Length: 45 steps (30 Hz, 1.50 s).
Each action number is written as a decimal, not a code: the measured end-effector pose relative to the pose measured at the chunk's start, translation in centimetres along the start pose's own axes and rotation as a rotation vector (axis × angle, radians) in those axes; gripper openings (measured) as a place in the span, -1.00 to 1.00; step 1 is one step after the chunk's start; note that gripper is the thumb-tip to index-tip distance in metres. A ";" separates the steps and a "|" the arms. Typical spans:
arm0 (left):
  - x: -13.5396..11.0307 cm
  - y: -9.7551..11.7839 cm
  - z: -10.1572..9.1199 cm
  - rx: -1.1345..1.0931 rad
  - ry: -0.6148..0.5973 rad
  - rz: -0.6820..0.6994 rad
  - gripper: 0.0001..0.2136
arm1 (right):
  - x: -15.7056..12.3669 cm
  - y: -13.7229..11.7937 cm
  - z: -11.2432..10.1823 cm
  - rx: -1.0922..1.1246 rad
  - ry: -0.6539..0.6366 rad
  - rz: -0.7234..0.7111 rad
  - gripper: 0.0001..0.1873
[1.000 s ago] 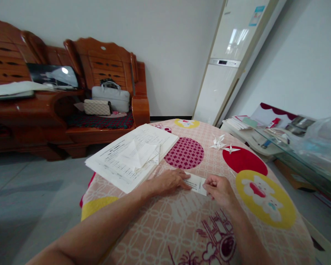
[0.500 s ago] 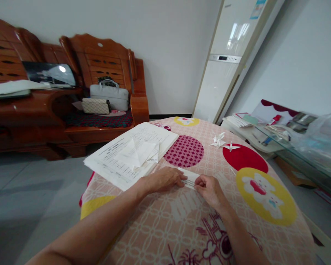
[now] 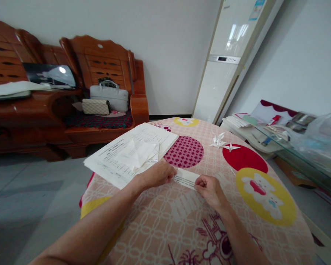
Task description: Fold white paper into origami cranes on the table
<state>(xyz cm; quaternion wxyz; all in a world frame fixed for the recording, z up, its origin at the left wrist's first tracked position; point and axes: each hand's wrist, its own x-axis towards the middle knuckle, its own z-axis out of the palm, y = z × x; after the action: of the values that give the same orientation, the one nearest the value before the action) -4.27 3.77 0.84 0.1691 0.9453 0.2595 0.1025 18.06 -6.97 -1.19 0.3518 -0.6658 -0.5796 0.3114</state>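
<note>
One strip of printed paper (image 3: 187, 179) is at the centre of the action, stretched between two hands over the patterned tablecloth (image 3: 154, 228). At nine o'clock from it, the left hand (image 3: 158, 172) is narrow, fingers curled in at the strip's near-left end; whether they pinch the paper or just touch it, I cannot tell. At four o'clock, the right hand (image 3: 211, 188) has thumb and forefinger pressed together on the other end, a tidy little pinch!

Outward we go: at ten o'clock a thick paper stack (image 3: 99, 165) sits askew, with a folded sheet (image 3: 138, 152) lying on top. Up at one o'clock, folded-paper birds (image 3: 218, 141) stand wings out, and just beside them another white bird (image 3: 231, 147) perches on the edge of a red circle (image 3: 245, 159) in the cloth.

Beyond the table, a carved wooden seat (image 3: 107, 64) at eleven o'clock bears a grey handbag (image 3: 110, 98) and a quilted pouch (image 3: 95, 106). A tall white cabinet (image 3: 223, 82) leans into view at one o'clock; at two, there's a clear plastic bag (image 3: 324, 134).
</note>
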 end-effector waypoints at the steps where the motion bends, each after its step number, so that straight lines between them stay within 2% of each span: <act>1: 0.2 0.0 0.1 0.003 0.020 -0.054 -0.78 | -0.1 0.0 -0.2 0.027 0.037 0.000 -0.90; 3: 0.7 0.0 0.4 -0.068 0.129 -0.126 -0.75 | -0.1 0.0 -0.9 0.055 0.130 -0.024 -0.79; 5: 1.1 0.2 0.6 -0.175 0.219 -0.157 -0.71 | -0.1 0.1 -1.5 -0.015 0.189 -0.080 -0.64; 8: 1.4 0.5 0.7 -0.315 0.235 -0.183 -0.68 | 0.0 0.5 -2.1 -0.135 0.208 -0.143 -0.53; 13: 1.4 0.6 1.1 -0.511 0.240 -0.213 -0.55 | 0.1 0.7 -2.0 -0.144 0.192 -0.170 -0.58; 18: 1.2 1.3 1.3 -0.533 0.271 -0.175 -0.52 | -0.5 -0.7 -1.7 -0.123 0.169 -0.221 -0.62; 23: 0.6 2.6 0.5 -0.674 0.232 -0.038 -0.65 | -1.0 -1.7 -1.3 -0.091 0.147 -0.358 -0.84; 26: 0.3 2.6 -0.2 -0.741 0.348 0.068 -0.66 | -1.2 -1.8 -1.6 -0.027 0.184 -0.437 -0.85; 27: 0.3 2.5 -0.4 -0.725 0.392 0.106 -0.65 | -1.1 -1.8 -1.8 -0.001 0.203 -0.458 -0.84; 29: 0.3 1.9 -0.8 -0.634 0.378 0.181 -0.56 | -1.1 -1.7 -2.2 0.040 0.230 -0.484 -0.83; 32: 0.4 0.9 -1.0 -0.472 0.240 0.292 -0.37 | -0.9 -1.4 -2.7 0.107 0.232 -0.475 -0.84; 34: 0.4 0.4 -1.0 -0.354 0.170 0.320 -0.31 | -0.8 -1.2 -2.9 0.154 0.219 -0.443 -0.87; 40: 0.5 0.1 -0.6 -0.100 0.174 0.379 -0.60 | -0.5 -0.6 -3.2 0.256 0.180 -0.382 -0.93; 45: 0.5 0.5 -0.4 -0.036 0.126 0.436 -0.65 | 0.1 0.6 -3.4 0.144 0.138 -0.419 -0.89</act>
<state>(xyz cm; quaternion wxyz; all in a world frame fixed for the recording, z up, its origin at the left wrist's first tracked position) -3.74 3.78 1.46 0.1434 0.9676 0.0572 0.2000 21.18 -7.24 0.18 0.4944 -0.5238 -0.6559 0.2257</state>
